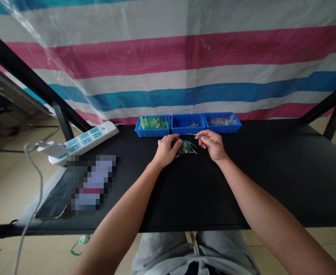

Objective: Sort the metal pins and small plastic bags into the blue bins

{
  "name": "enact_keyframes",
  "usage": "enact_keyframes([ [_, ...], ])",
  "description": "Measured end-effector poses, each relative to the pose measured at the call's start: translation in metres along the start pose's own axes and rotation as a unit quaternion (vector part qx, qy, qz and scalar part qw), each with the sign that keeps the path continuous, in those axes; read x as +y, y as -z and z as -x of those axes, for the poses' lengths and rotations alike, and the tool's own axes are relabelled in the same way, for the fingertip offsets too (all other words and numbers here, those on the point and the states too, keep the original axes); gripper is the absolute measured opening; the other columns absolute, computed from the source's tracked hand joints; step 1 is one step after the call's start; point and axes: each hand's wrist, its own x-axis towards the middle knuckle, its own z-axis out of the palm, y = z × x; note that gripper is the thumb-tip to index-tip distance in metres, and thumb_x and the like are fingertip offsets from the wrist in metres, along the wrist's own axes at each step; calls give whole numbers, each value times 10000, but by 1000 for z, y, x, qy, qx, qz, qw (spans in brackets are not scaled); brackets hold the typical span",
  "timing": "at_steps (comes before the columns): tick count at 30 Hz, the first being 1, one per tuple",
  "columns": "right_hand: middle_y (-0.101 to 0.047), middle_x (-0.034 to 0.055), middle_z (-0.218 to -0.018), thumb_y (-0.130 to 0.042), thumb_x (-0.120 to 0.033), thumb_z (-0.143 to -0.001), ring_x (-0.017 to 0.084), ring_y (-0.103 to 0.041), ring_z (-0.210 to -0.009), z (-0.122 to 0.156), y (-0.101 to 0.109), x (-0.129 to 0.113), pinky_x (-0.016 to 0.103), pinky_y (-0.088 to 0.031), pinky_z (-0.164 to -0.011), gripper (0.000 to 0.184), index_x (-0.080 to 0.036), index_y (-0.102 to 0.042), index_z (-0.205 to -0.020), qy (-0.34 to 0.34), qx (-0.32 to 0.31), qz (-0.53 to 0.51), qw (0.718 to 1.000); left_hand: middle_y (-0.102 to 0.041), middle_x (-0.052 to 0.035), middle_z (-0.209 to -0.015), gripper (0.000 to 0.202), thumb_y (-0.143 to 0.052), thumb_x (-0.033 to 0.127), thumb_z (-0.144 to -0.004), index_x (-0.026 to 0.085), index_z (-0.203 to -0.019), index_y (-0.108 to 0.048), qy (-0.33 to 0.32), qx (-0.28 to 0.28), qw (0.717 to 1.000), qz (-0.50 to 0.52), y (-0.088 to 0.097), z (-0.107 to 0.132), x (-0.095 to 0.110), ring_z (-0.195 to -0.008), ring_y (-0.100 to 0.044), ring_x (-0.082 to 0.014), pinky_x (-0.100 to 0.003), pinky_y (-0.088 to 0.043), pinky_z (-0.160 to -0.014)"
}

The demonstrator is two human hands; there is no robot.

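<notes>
My left hand [166, 149] is closed over the left side of a small green bundle [185, 147], which lies on the black table. Several thin pale sticks poke out of the bundle's right side; what exactly they are is too small to tell. With thumb and fingertips pinched, my right hand [213, 144] holds a thin pale pin-like piece [191, 134] just above and to the right of the bundle. Right behind my hands stand three joined blue bins: the left bin [153, 132] with bright green pieces, the middle bin [187, 129] with small metal parts, the right bin [224, 129] with a clear bag.
A white power strip [84, 141] with a plugged-in charger and cable lies at the left. In front of it are a pixelated phone-like object [95, 183] and a dark flat pouch [50, 196]. Black frame bars [63, 118] and a striped sheet [168, 53] bound the table.
</notes>
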Motion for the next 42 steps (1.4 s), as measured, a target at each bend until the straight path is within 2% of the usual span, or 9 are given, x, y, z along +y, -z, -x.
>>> enact_keyframes([
  [3,-659,79,-936,-548,-410,-785,161,-558,-672,-4,10,-2,282,-418,-520,296,-191,-624,-971,51,93,127,986,-689,-76,-1059,253,-527,308,-890,183,-1097,-600,23,10,1000,-8,-1,-1,-5,-1009,-623,-209,-400,-448,-925],
  [6,-659,122,-1032,-555,-349,-787,239,-592,-864,-8,23,-2,385,-495,-731,321,-179,-619,-1053,120,160,316,927,-681,-81,-1061,258,-523,310,-887,178,-1097,-591,31,-1,999,-24,-1,-1,-8,-1026,-608,-221,-417,-434,-935],
  [9,-649,154,-1119,-540,-288,-788,304,-569,-1050,-12,34,2,478,-441,-924,369,-159,-601,-1128,155,171,439,868,-667,-90,-1100,266,-510,329,-888,185,-1099,-585,37,-19,997,-63,1,-1,-9,-1075,-579,-250,-458,-406,-957],
  [12,-631,166,-1178,-531,-254,-787,324,-548,-1111,-15,40,10,519,-387,-986,430,-140,-568,-1200,151,166,479,848,-656,-104,-1117,271,-497,336,-889,188,-1099,-584,50,-30,994,-94,4,-1,-10,-1098,-562,-279,-489,-396,-950],
  [27,-377,133,-1496,-553,-324,-799,383,-388,-1124,-9,17,8,572,-381,-864,658,-212,-385,-1425,95,-3,547,832,-649,-112,-1130,287,-476,341,-892,185,-1109,-579,53,-49,990,-118,1,-1,-11,-1111,-546,-303,-508,-395,-941],
  [31,-321,144,-1517,-561,-312,-791,396,-370,-1164,-8,14,10,599,-367,-890,621,-214,-433,-1391,101,12,535,839,-646,-118,-1140,270,-474,310,-889,188,-1101,-587,56,-49,990,-119,1,-1,-12,-1113,-544,-301,-505,-398,-939],
  [36,-628,137,-1107,-541,-223,-774,305,-518,-1050,-9,12,7,489,-401,-927,289,-175,-646,-1040,158,39,452,877,-652,-108,-1131,254,-455,227,-877,208,-1081,-606,54,-47,990,-120,-1,0,-13,-1119,-542,-293,-512,-396,-947],
  [38,-653,82,-835,-535,-188,-764,239,-568,-842,-8,10,4,405,-442,-826,109,-192,-638,-802,166,-14,409,897,-654,-104,-1130,256,-449,206,-871,214,-1064,-617,54,-46,991,-115,-2,0,-14,-1119,-545,-289,-511,-397,-953],
  [42,-570,12,-621,-577,-165,-719,173,-507,-649,-3,4,-4,314,-409,-655,129,-208,-528,-608,159,-136,348,914,-657,-93,-1119,256,-449,189,-861,213,-1039,-633,59,-40,992,-103,-2,-1,-15,-1111,-556,-268,-482,-404,-969],
])
